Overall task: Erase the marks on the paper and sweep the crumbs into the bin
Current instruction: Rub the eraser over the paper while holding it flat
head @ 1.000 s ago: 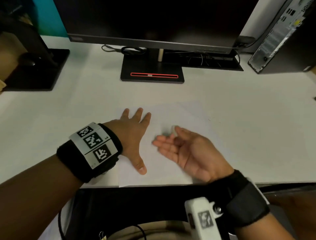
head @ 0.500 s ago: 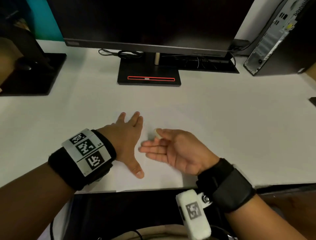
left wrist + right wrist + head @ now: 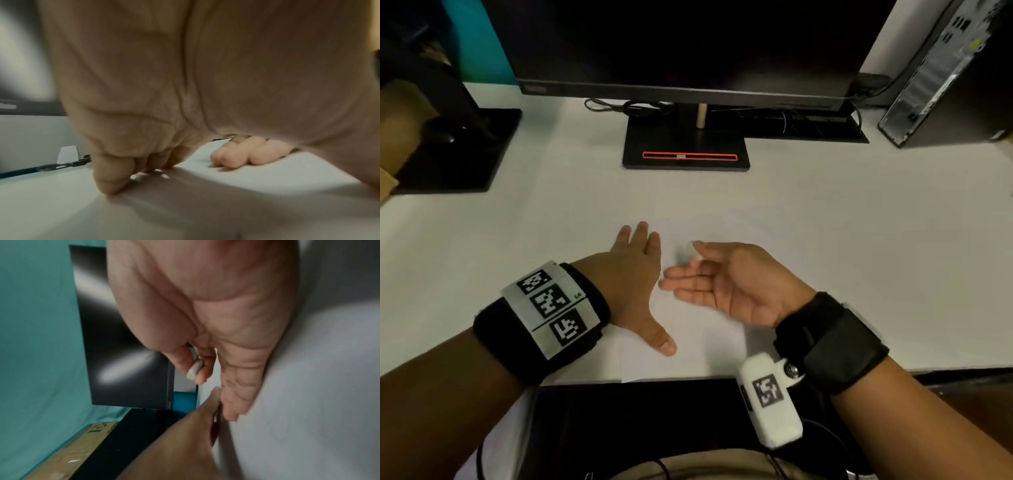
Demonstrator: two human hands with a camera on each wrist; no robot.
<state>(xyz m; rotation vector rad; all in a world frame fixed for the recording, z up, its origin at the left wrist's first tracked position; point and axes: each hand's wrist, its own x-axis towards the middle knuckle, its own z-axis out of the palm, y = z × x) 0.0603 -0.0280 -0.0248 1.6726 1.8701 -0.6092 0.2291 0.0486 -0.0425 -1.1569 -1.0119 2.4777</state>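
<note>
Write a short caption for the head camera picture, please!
Left hand pressed flat on the paper, right hand pinching a small white eraser above it.

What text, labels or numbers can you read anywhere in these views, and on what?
"L4", apparently: on the left wristband, beside its square black-and-white codes.
"EX": large dark letters on the cardboard box; the rest is cut off.
Logo on the monitor bezel: too blurred to read.
Yellow sticker on the computer tower: too small to read.
Paper: no writing readable.

The left hand hides part of the paper, whose marks seem too faint to tell.
</note>
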